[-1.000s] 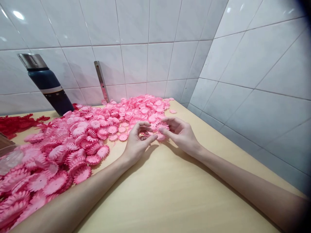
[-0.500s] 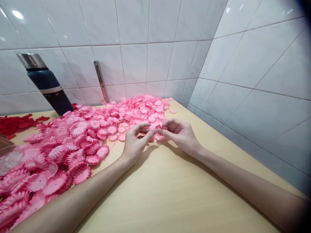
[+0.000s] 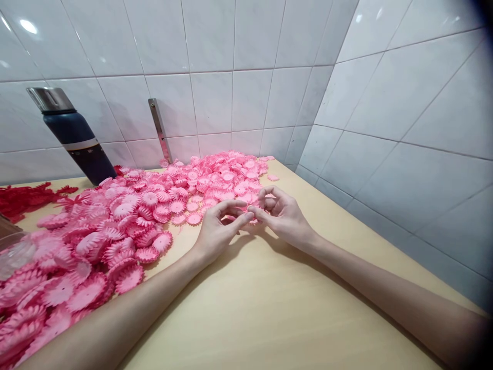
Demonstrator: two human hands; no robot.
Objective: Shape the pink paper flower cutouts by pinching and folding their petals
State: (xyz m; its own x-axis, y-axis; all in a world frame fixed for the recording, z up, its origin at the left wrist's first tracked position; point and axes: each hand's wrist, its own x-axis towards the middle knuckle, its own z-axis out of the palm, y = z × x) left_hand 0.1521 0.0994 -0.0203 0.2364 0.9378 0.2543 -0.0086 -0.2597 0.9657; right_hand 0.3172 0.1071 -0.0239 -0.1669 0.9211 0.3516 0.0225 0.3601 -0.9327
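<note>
My left hand (image 3: 219, 229) and my right hand (image 3: 284, 216) meet over the pale wooden table (image 3: 246, 308), thumb tips close together. Both have curled fingers pinching a small pink piece between them, mostly hidden by the fingertips and blending with the pink pieces behind. Beyond my hands and to the left spreads a big heap of pink scalloped, petal-edged discs (image 3: 131, 277), some lying flat and others on edge.
A dark blue bottle (image 3: 82, 139) with a steel cap stands at the back left. Near it are red pieces (image 3: 26, 200). A metal strip (image 3: 159, 131) rises against the tiled wall (image 3: 211, 97). Clear plastic (image 3: 15, 257) lies at the left edge.
My left hand has shifted slightly right, and my right hand has turned a little with its fingers higher. The pink piece between them is now more covered.
</note>
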